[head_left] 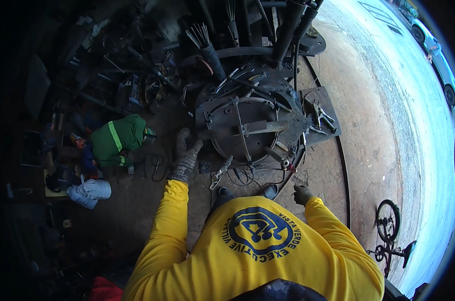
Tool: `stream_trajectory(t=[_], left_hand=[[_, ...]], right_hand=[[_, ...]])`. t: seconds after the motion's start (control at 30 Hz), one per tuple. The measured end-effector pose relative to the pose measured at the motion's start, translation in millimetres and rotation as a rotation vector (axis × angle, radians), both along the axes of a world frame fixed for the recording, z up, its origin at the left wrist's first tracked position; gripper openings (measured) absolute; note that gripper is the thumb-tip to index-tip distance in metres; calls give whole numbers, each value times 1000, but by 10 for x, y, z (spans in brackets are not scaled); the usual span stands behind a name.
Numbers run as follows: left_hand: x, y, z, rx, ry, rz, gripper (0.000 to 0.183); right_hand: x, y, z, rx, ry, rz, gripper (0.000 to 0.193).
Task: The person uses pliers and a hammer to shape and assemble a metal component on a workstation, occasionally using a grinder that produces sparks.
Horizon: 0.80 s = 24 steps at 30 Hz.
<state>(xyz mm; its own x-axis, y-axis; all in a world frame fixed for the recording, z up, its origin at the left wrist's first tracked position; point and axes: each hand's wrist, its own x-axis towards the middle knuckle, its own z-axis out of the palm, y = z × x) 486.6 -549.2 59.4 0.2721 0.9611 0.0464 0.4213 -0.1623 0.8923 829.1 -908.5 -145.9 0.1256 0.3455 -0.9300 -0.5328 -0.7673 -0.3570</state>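
My left hand (185, 159), in a grey knit glove, is raised at the left side of a dark metal worktable (203, 111). Its fingers and thumb are apart, close to the left end of a flat metal bar (257, 127); whether they touch is unclear. The bar lies across a round frame (213, 145) of bent metal, and a curved strip (241, 125) crosses it. My right hand (302, 194), in a dark glove, hangs low right of the table, its fingers curled; anything inside is hidden. Locking pliers (220, 172) grip the table's near edge, and a red-handled clamp (287, 165) sits at the near right corner.
More clamps (318, 114) lie on a side plate at the right. A tube of thin rods (207, 50) stands behind. Cables (343, 170) run over the floor. At left a person in a green jacket (118, 138) bends down. A bicycle (388, 236) stands at the right.
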Motion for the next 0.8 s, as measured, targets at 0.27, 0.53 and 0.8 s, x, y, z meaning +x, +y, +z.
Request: stream_trajectory(t=[0.27,0.53,0.8], left_hand=[[-1700,-729,-701,-304,422,201,50],[-2519,-1867,-1025,-493,942,-700,36],[-2752,-1167,-1205,-534,620,-358,38]], right_hand=[[50,-72,-109,-20,74,39,21],[-106,-34,-149,-46,0,-10,20],[-565,194,226,-56,-61,24,25]])
